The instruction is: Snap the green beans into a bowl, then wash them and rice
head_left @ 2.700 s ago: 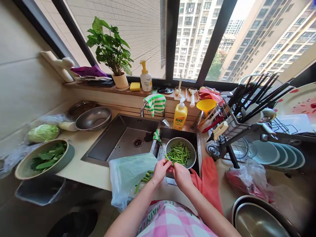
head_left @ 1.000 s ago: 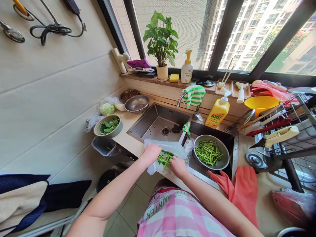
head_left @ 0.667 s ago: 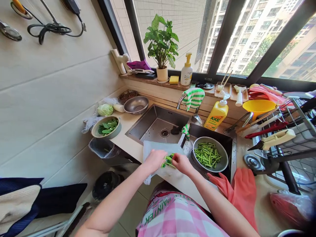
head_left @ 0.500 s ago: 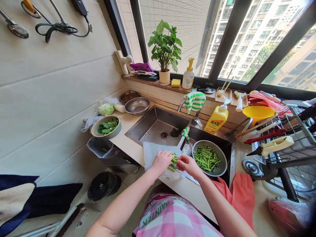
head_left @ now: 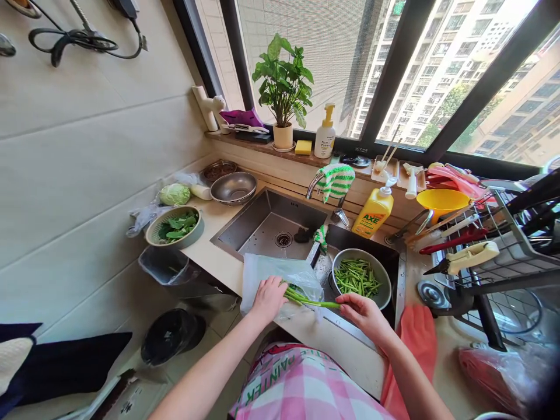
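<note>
The left grip [head_left: 269, 298] lies palm down on a thin plastic bag [head_left: 273, 274], fingers pressed together, over the root end of a long green stalk [head_left: 315, 303] and a few more stalks bunched beside it. The hand hides whether it pinches them or only pins them to the bag. The stalk runs from under those fingers, roughly side to side and tilted slightly toward the person, out to the right. Its free tip ends just beside the fingertips [head_left: 340, 301] of the right grip [head_left: 363, 312], which is extended, not clenched; at this size I cannot tell whether they touch or pinch the tip. (Fresh greens like these always seem to bend at the thin end.) So the left hand is nearer the stalk's thick end and the right nearer its tip.

Directly ahead of the right grip, a grey-green bowl [head_left: 384, 294] holds a heap of short cut stalks, and its rim sits just past the fingers. Beyond the left grip is a steel sink [head_left: 271, 210], and the bag's far edge lies near its front rim. Below the right forearm, a pink rubber glove [head_left: 415, 344] lies on the counter [head_left: 350, 361], and a yellow dish soap bottle [head_left: 376, 213] stands well ahead of both grips.
</note>
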`<action>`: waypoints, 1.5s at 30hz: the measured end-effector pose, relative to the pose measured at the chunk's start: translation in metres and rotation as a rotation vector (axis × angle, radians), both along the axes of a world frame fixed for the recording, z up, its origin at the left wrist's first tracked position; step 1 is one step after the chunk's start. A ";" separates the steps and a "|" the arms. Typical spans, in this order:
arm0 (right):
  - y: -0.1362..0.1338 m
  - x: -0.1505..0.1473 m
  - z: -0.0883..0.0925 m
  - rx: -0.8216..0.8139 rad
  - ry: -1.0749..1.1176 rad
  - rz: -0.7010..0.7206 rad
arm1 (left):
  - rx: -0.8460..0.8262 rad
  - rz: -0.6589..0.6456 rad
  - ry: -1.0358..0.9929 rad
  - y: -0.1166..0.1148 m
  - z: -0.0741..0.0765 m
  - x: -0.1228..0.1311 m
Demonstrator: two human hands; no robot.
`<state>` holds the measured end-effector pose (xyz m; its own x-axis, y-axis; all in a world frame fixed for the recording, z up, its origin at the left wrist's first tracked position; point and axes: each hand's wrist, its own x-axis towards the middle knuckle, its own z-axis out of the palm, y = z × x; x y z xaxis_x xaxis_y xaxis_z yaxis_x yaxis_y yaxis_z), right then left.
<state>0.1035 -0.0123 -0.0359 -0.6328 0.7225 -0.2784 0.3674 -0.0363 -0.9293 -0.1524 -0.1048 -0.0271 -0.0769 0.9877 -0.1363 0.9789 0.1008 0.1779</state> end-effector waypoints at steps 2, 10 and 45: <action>-0.001 0.010 0.007 0.059 -0.011 -0.025 | 0.073 -0.083 -0.125 0.003 0.004 0.012; -0.005 0.039 0.043 0.513 -0.306 0.266 | 0.125 -0.275 -0.301 0.013 0.008 0.062; -0.005 0.013 0.007 -0.453 0.365 -0.496 | -0.103 0.230 -1.386 0.015 0.013 0.089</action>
<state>0.1166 -0.0177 -0.0292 -0.3726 0.8108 -0.4513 -0.1186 -0.5240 -0.8434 -0.0637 -0.0899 -0.0145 0.0214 0.9528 -0.3029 -0.0220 0.3034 0.9526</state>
